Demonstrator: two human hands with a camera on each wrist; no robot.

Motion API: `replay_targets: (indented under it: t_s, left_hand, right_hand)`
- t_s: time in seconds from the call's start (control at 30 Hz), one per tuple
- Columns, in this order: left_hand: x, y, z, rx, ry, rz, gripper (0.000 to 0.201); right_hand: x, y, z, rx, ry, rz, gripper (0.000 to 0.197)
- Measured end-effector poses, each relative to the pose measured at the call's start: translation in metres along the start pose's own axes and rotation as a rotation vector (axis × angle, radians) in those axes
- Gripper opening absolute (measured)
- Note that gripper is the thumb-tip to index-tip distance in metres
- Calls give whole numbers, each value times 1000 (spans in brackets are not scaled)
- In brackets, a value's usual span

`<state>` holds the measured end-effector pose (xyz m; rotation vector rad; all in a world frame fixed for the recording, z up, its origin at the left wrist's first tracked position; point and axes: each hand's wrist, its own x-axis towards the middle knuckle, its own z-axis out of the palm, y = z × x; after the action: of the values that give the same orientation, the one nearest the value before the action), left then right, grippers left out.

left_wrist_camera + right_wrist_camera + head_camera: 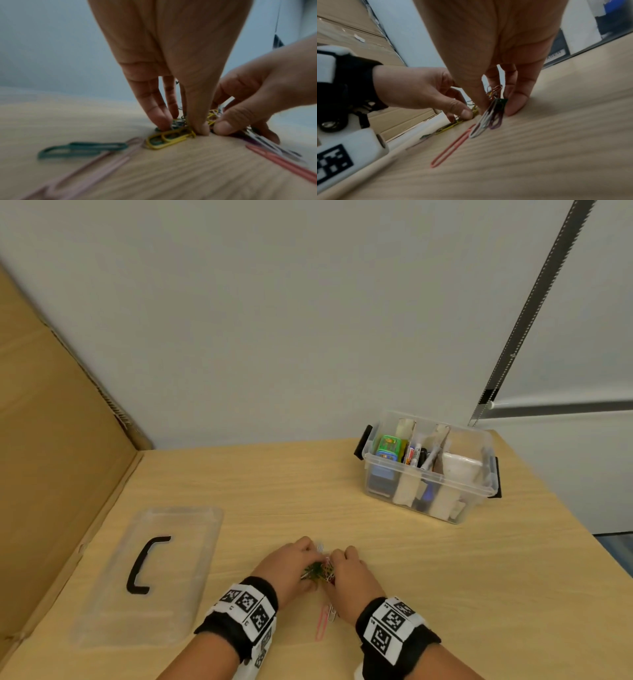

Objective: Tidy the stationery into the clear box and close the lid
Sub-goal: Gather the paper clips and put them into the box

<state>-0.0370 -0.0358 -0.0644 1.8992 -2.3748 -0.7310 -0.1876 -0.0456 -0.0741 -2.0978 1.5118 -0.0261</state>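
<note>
A small heap of coloured paper clips (320,571) lies on the wooden table near its front edge, between my two hands. My left hand (301,561) pinches into the heap with its thumb and fingertips (161,124) pressed down; a yellow clip (169,139) sticks out under them. My right hand (344,565) pinches a bunch of white and purple clips (488,121), tilted up off the table. A red clip (452,146), a teal clip (82,148) and a pink clip (96,166) lie loose nearby. The clear box (476,501) stands open at the back right, with pens and other stationery inside.
The box's clear lid (191,542) with a black handle lies flat on the table's left side. A brown cardboard sheet (51,457) leans along the left edge. The table ends at the right behind the box. A pale wall stands behind.
</note>
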Motion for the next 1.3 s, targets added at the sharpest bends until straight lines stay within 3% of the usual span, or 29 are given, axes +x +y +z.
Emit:
replay_targets:
  t_s: [0.27,0.37,0.47,0.8,0.93,1.1,1.23,1.3]
  left_hand:
    - [6,16,-3,196,12,-21,29]
    - [9,14,-3,172,44,-45,25]
    - [8,7,-2,102,104,-55,25]
    - [-3,3,-21,-318,481,-41,14]
    - [-1,13,-39,-420,581,-37,10]
    - [4,27,-51,-434,642,-7,9]
    - [8,37,-52,-434,653,-19,11]
    - [9,42,-50,-433,647,-26,11]
  right_hand:
    - [-1,4,3,-164,53,-76,42]
    - [2,10,3,-125,83,-95,32]
    - [4,21,-4,42,109,-54,24]
    - [-9,48,-53,776,127,56,19]
    - [-15,56,-101,861,243,15,14]
    - [-16,84,-166,764,479,-12,20]
    - [-2,116,-201,476,674,37,22]
    - [12,129,-208,291,684,78,21]
